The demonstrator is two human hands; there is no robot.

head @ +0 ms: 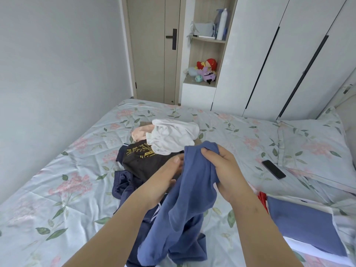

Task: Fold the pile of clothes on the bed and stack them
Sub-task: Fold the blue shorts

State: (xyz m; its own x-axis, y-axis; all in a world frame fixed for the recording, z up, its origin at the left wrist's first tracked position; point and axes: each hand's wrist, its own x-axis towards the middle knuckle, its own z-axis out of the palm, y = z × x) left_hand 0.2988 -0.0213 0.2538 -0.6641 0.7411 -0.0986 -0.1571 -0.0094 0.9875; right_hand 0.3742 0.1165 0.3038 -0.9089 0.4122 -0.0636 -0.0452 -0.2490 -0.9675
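A blue cloth (188, 199) is held up over the bed (57, 189), near its middle, and its lower end hangs down onto a dark blue piece (125, 185) of the pile. The top of the blue cloth is bunched in the right hand (221, 170). That grip is closed tight, with the fingers curled round the cloth. The left edge of the cloth is held by the left hand (165, 176). The thumb is seen in front, and the fingers are partly hidden behind the cloth, so how tight that grip is cannot be told fully.

Just behind the hands, the pile of clothes is spread on the bed. A white piece (173, 135) is on top at the back, and a pink piece (140, 133) is tucked beside it. A black shirt with yellow print (146, 158) is laid under the white one, and the dark blue piece is at the front.

On the right, a folded blue piece (302, 226) is laid flat, with something red (262, 199) peeking out beside it. A black phone (273, 169) is seen next to the pillow (316, 147).

In the wall shelf (202, 81), soft toys (207, 71) are kept in the lower space. A white bottle (222, 24) and a pale bag (204, 28) are kept in the space above.
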